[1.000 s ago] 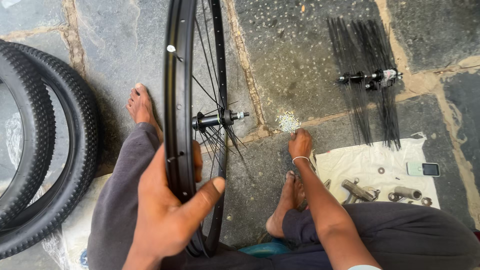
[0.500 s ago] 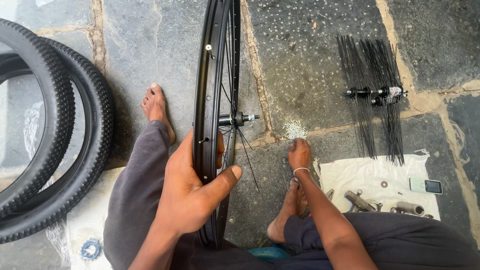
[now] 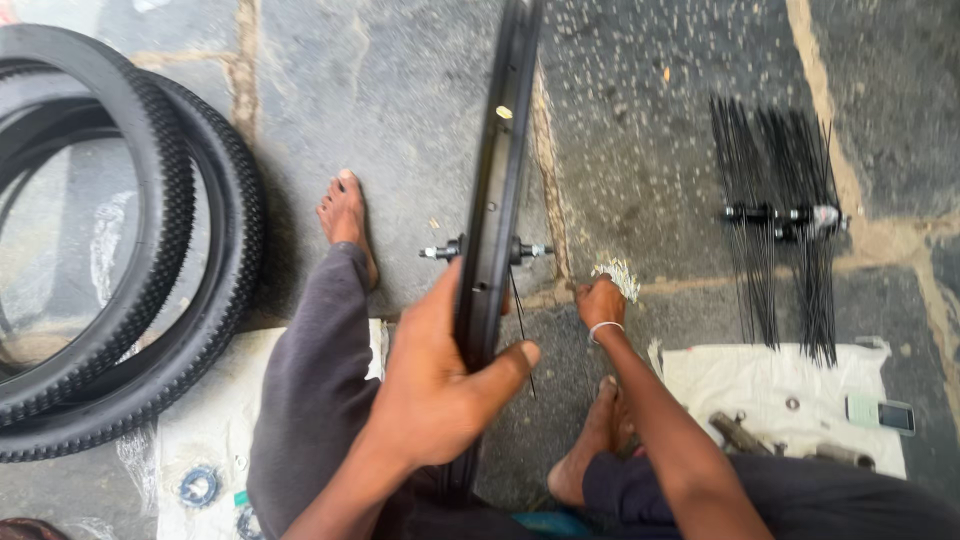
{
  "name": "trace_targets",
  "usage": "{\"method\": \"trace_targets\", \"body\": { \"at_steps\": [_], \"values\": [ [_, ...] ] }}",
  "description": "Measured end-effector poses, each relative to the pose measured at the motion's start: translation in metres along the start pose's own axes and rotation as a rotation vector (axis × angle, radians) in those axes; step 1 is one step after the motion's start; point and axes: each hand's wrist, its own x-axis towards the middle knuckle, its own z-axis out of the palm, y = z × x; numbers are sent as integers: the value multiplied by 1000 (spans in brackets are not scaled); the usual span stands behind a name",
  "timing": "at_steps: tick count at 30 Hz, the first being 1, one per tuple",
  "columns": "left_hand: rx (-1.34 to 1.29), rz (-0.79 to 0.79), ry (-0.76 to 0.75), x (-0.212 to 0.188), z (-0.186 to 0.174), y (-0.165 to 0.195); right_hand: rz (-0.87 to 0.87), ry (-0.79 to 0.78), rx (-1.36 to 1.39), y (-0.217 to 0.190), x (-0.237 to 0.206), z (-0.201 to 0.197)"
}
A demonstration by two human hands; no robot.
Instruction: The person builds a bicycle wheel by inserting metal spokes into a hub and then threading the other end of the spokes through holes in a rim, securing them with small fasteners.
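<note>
A black bicycle wheel rim (image 3: 497, 180) stands upright on edge between my knees, seen almost edge-on, with its hub axle (image 3: 528, 250) sticking out on both sides. My left hand (image 3: 440, 385) grips the near part of the rim, thumb across its right side. My right hand (image 3: 600, 302) reaches down to the stone floor just right of the rim, fingers closed at a small pile of pale, shiny bits (image 3: 616, 274). A thin black spoke (image 3: 520, 335) hangs loose below the hub.
Two knobby black tyres (image 3: 150, 270) lie stacked at the left. A bundle of black spokes (image 3: 775, 225) with a hub lies at the right on the stone floor. A white cloth (image 3: 790, 385) holds small metal parts and a phone (image 3: 880, 413). My bare feet flank the rim.
The view has shifted, so the rim now appears edge-on and further right. My left hand keeps its grip on the rim. My right hand stays down at the floor near the pale bits.
</note>
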Motion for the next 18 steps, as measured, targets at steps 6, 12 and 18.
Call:
{"method": "trace_targets", "body": {
  "at_steps": [6,12,18],
  "values": [
    [-39,5,-25,5,8,5,-174,-217,919,-119,19,-178],
    [-56,40,36,8,23,10,-1004,0,466,-237,-92,-356],
    [7,106,46,8,39,2,-1296,-13,158,-274,-112,-388]
  ]
}}
